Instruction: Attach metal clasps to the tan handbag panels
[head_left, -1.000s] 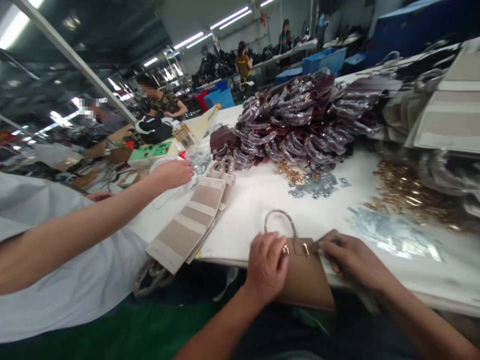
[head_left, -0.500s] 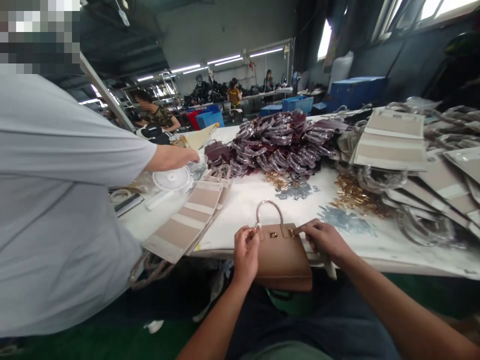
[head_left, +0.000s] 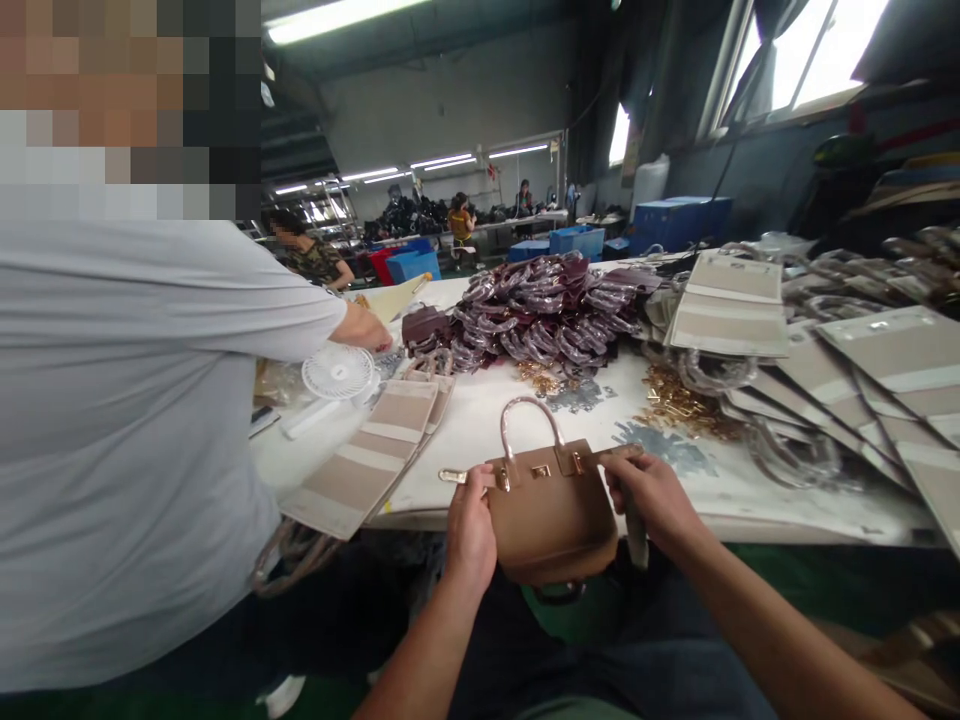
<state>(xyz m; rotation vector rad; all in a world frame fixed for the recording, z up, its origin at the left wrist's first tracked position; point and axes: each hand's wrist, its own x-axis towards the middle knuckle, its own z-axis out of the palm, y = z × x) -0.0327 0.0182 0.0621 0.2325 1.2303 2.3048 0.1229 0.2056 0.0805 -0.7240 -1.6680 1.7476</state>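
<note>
A brown handbag (head_left: 551, 515) with gold fittings and one plastic-wrapped handle (head_left: 529, 402) standing up is held at the table's front edge, above my lap. My left hand (head_left: 472, 535) is closed on the bag's upper left side, and a short strap end (head_left: 454, 477) with a pale tip sticks out beyond it. On the right, my right hand (head_left: 649, 490) pinches a narrow brown strap (head_left: 616, 454) that runs out from the gold fitting. Below that hand hangs a strip (head_left: 637, 540) whose kind I cannot make out. Under the bag a second, dark handle (head_left: 559, 594) shows.
Dark purple bags (head_left: 540, 310) with wrapped handles are heaped behind. Gold fittings (head_left: 686, 400) and grey pieces (head_left: 664, 447) lie nearer. Beige panels with handles lie left (head_left: 360, 465) and right (head_left: 731, 305). A co-worker in a grey shirt (head_left: 135, 450) stands left, reaching past a white fan (head_left: 337, 372).
The bag has tilted, its underside coming forward. My left hand has shifted left and down along its side, and the left strap end now sticks out. The view has turned slightly.
</note>
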